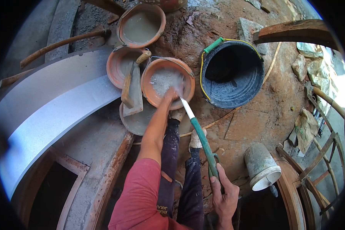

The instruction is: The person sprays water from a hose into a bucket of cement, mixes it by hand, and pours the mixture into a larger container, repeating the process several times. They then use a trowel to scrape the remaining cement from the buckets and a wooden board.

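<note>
Working on bare earthy ground, toward its far edge and left of centre. Front orange bucket upright there, wire handle leaning over its rim, with cloudy, frothy water inside.

Left hand down inside that bucket, at the near side of the opening. Fingers partly lost in spray; cannot tell how far open, or whether gripping anything. Right hand low, nearer the ground's near edge, closed around the green hose. Hose slanting up and leftward to a white tip at the bucket's near rim, just beside the left hand, with spray coming off into the bucket.

To the left, just beside: middle orange bucket, with a wooden-handled float leaning across its near side. Beyond, far orange bucket, holding greyish liquid. To the right, apart: black bucket with yellow handle and green grip. Toward the ground's near right corner: small whitish bucket, tipped over. Along the left edge: long curved grey sheet.
</note>
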{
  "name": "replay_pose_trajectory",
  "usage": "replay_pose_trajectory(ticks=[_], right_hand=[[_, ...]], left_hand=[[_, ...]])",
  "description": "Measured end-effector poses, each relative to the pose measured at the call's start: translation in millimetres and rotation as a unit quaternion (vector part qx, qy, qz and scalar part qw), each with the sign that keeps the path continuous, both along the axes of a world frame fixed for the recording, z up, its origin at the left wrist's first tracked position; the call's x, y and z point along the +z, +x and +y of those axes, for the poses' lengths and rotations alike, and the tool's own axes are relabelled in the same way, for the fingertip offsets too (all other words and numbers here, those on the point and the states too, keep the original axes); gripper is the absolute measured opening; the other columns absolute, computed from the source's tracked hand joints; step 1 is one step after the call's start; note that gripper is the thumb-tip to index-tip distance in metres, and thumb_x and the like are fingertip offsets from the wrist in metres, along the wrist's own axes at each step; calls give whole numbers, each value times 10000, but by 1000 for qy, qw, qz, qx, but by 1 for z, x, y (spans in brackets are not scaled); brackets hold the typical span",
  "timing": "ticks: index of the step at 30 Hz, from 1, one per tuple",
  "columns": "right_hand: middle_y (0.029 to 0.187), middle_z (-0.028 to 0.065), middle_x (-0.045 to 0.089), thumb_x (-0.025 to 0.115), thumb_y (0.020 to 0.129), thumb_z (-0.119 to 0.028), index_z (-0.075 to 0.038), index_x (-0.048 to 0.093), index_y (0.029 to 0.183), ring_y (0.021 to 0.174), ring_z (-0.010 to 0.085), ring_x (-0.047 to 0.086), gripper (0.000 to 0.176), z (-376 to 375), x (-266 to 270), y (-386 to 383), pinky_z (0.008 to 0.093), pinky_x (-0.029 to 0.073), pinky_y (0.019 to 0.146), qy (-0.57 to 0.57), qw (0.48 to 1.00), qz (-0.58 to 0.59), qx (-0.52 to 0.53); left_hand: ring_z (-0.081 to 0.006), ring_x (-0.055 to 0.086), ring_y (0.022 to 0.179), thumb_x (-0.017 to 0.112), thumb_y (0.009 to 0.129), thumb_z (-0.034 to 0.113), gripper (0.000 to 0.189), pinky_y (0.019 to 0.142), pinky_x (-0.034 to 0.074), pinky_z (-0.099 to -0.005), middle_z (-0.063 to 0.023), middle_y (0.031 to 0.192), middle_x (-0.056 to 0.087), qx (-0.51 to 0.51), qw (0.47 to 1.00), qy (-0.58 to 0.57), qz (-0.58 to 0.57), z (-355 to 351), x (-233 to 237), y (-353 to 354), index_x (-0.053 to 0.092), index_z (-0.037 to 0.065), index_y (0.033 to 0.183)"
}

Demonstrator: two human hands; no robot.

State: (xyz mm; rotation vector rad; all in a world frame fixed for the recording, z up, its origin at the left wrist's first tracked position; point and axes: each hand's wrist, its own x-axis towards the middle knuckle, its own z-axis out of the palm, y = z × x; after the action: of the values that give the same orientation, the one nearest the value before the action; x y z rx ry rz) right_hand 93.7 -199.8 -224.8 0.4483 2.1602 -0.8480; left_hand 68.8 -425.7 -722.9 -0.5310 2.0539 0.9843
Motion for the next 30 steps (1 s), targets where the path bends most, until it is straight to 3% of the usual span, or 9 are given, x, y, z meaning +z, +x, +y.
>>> replay_pose_trajectory(ticks=[2,11,13,15,20,23,25,26,30], right_hand=[[786,242,675,683,918,-112,-25,636,1285,585,254,673,380,-3,-2,-1,327,501,588,-8,1000,11,-9],[727,251,628,678,924,-127,-37,640,1281,525,304,598,371,-3,-1,-6,351,485,561,-12,999,32,10],[718,251,625,677,924,-129,-36,639,1282,523,314,595,372,1,-2,-5,352,485,561,-7,1000,24,12],[712,248,625,677,923,-127,-38,638,1283,514,313,585,373,5,-8,0,352,485,560,-16,998,53,15],[748,258,637,673,923,-121,-35,636,1283,544,320,619,372,2,-6,-2,354,488,569,-14,1000,23,16],[758,258,643,671,924,-120,-34,636,1282,555,324,634,370,-1,-8,-4,356,488,571,-17,1000,20,13],[748,253,644,671,925,-120,-34,636,1282,550,323,633,369,-1,-8,-2,356,488,569,-24,999,25,16],[741,257,634,667,928,-125,-33,636,1281,535,319,614,367,-1,-13,0,355,485,567,-32,998,53,14],[715,268,593,655,937,-144,-33,637,1276,504,321,554,358,-4,-3,-9,356,471,552,-15,999,21,21]], left_hand=[[-353,646,1122,348,1015,424,494,942,490,-506,-168,1167,693,-261,959,-101,-43,-9,47,-6,729,124,1110],[-294,576,1264,345,1042,320,427,1064,1,-783,-47,1305,659,-517,792,-309,-102,2,68,-15,717,198,1215],[-301,524,1322,350,1042,274,420,1126,99,-717,-29,1362,622,-471,817,-291,-163,13,74,-27,682,162,1273],[-328,517,1321,413,1012,299,418,1148,250,-603,-111,1360,613,-147,957,-139,-208,11,51,-20,676,89,1261],[-444,539,1224,406,994,258,401,1018,417,-524,-332,1220,586,165,986,-23,-7,-1,-47,-2,648,57,1243],[-490,576,1128,395,988,381,492,873,500,-528,-349,1106,620,195,975,-5,103,-6,-12,-8,641,-12,1154],[-473,596,1115,384,1003,378,501,903,504,-502,-311,1088,652,-82,985,51,141,-19,-21,10,648,-13,1171],[-437,612,1122,381,1007,412,521,931,501,-473,-270,1078,681,-126,988,-69,-50,-16,-16,15,693,15,1132],[-458,634,1050,305,1006,477,648,908,481,-480,-240,1042,702,-171,978,-109,-48,-17,89,8,725,-16,1022]])
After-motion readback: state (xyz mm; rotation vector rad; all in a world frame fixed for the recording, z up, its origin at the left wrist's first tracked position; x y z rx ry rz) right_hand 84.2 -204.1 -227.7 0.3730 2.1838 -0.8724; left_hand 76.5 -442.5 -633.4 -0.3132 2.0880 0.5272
